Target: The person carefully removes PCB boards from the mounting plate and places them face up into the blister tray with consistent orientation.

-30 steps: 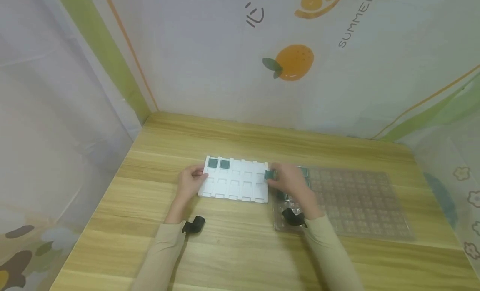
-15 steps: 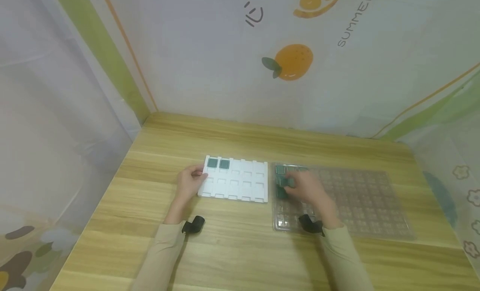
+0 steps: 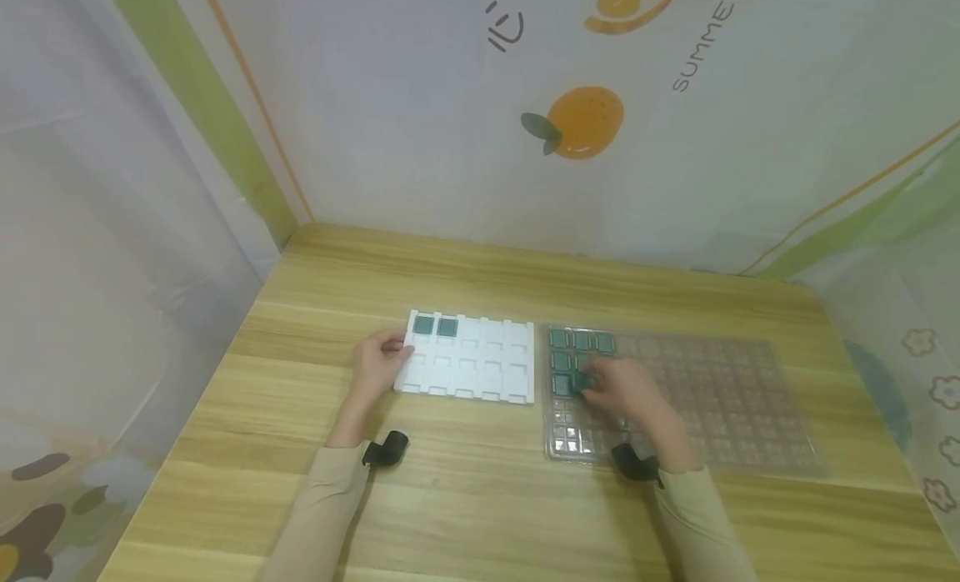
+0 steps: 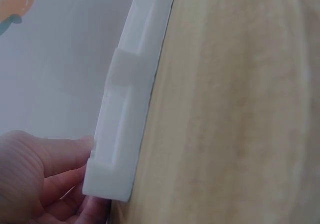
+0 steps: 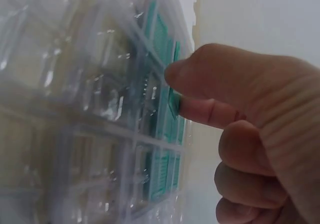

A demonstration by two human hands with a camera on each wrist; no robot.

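On the left, my left hand (image 3: 378, 367) grips the left edge of a white slotted tray (image 3: 504, 380), thumb on top and fingers underneath; the left wrist view shows the thumb at the end of the tray's notched side (image 4: 116, 129). Two green square chips (image 3: 423, 325) sit in its far-left slots. Over a clear plastic tray (image 3: 712, 398) with many small cells, my right hand (image 3: 626, 388) pinches a green chip (image 5: 174, 103) between thumb and index finger. That chip is tilted on edge close over the cells. Several more green chips (image 3: 559, 338) lie in the clear tray's left cells.
Both trays lie side by side on a wooden table (image 3: 450, 499), a narrow gap between them. Behind and beside the table hang printed cloth curtains (image 3: 420, 148). Each wrist carries a small black camera mount (image 3: 386, 449).
My right hand has moved right with a chip, from the white tray's right edge to the clear tray, then slightly farther right and nearer to me. The left hand keeps its hold on the white tray.
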